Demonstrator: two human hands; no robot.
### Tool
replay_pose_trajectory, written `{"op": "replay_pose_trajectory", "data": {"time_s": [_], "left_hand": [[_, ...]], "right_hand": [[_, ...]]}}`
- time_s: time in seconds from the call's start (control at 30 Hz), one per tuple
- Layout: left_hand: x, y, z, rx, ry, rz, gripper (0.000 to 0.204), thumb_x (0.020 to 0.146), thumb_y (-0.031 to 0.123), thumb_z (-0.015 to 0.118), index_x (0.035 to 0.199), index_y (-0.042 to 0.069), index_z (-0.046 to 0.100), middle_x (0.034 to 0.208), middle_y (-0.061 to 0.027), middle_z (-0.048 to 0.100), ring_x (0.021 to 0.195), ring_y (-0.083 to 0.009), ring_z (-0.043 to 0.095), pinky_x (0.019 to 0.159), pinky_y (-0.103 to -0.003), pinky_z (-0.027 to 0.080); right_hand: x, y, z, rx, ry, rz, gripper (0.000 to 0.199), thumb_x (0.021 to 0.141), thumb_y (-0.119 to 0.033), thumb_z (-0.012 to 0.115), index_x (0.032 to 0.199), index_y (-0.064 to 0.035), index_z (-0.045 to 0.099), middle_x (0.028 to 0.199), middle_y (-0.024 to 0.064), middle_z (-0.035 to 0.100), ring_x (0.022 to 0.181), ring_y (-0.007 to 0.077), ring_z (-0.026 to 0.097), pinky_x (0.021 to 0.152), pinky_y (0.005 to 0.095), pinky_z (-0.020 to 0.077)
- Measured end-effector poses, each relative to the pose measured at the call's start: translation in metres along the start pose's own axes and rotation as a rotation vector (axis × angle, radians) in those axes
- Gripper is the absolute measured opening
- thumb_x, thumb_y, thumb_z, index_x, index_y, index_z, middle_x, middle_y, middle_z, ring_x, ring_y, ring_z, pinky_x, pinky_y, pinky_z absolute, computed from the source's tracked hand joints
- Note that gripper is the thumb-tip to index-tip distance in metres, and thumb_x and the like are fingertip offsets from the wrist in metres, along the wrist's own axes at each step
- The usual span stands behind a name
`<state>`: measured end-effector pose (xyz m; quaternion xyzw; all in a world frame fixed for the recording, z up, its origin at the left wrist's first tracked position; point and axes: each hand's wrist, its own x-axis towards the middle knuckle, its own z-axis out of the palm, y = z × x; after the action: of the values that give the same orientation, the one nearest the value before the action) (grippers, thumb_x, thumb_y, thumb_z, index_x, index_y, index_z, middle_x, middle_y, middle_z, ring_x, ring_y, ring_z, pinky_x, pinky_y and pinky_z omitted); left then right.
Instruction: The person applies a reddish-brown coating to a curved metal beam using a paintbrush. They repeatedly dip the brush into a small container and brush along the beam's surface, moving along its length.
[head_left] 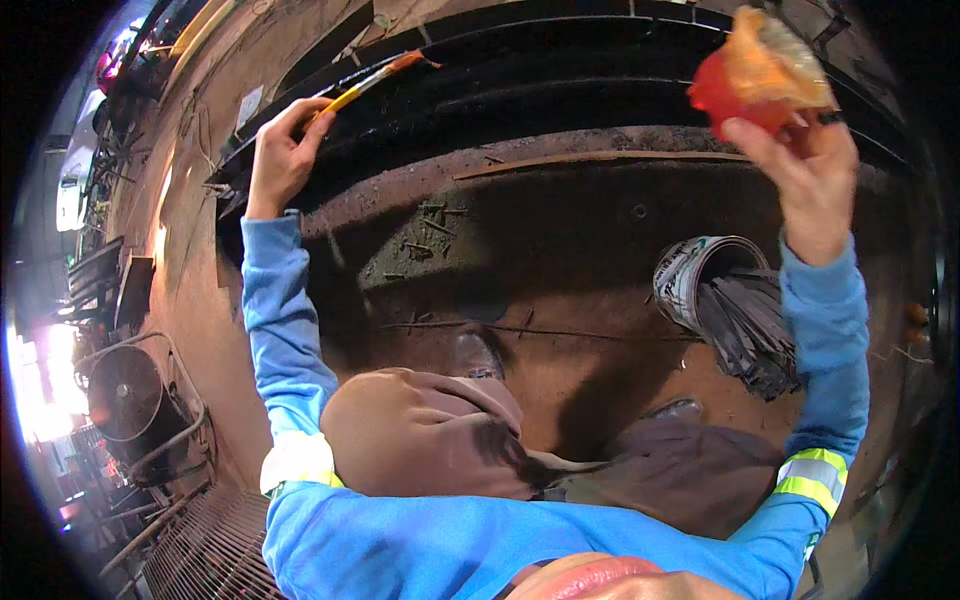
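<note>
Apparently partway through coating, holds a yellow-handled brush (365, 85) in the closed left grip (285, 160), bristles beside the long black beam (560, 100), but cannot tell finished stretches from remaining ones on such a dark, patchily shiny surface, nor confirm bristle contact. Farther right, holds up a red-and-orange container (745, 90) in the right grip (815, 170), with contents hidden, details blurred and the beam's right end lost in shadow.

Brush (374, 78): yellow handle (344, 100), orange-brown bristles (406, 61). Container (752, 82): red and orange. Long beam (560, 98): glossy black. Sleeves (283, 330): blue, banded yellow and silver. Trousers (430, 430): brown. Bucket (678, 285): whitish, dark-marked. Strips (745, 325): dark grey.
</note>
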<state>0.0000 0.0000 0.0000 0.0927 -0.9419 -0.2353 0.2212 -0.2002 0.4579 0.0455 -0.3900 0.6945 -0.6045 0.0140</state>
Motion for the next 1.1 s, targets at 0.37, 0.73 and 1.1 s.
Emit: {"op": "replay_pose_trajectory", "data": {"time_s": [0.37, 0.73, 1.1], "left_hand": [[0.039, -0.033, 0.032, 0.027, -0.112, 0.083, 0.025, 0.094, 0.022, 0.065, 0.106, 0.001, 0.07, 0.077, -0.0082, 0.066, 0.067, -0.0124, 0.056, 0.062, -0.027, 0.045], [0.025, -0.053, -0.026, -0.021, -0.193, -0.092, 0.025, 0.093, 0.021, 0.067, 0.108, 0.001, 0.071, 0.093, -0.0047, 0.07, 0.087, -0.0118, 0.063, 0.081, -0.023, 0.049], [0.04, -0.059, 0.001, 0.116, -0.225, -0.064, 0.026, 0.094, 0.025, 0.066, 0.105, 0.002, 0.071, 0.09, -0.007, 0.069, 0.081, -0.0133, 0.062, 0.074, -0.025, 0.05]], "right_hand": [[0.009, -0.003, -0.046, -0.249, 0.076, -0.11, 0.028, 0.094, -0.015, 0.064, 0.119, -0.0043, 0.069, 0.128, 0.0126, 0.06, 0.121, 0.0235, 0.056, 0.111, 0.039, 0.0376], [0.012, 0.015, -0.049, -0.259, 0.135, -0.057, 0.035, 0.089, -0.02, 0.072, 0.12, -0.0053, 0.068, 0.13, 0.0142, 0.058, 0.122, 0.0249, 0.055, 0.111, 0.0369, 0.037], [0.013, 0.027, -0.055, -0.296, 0.083, -0.07, 0.037, 0.089, -0.02, 0.071, 0.121, -0.003, 0.066, 0.128, 0.0146, 0.059, 0.121, 0.0249, 0.056, 0.11, 0.036, 0.0374]]}}
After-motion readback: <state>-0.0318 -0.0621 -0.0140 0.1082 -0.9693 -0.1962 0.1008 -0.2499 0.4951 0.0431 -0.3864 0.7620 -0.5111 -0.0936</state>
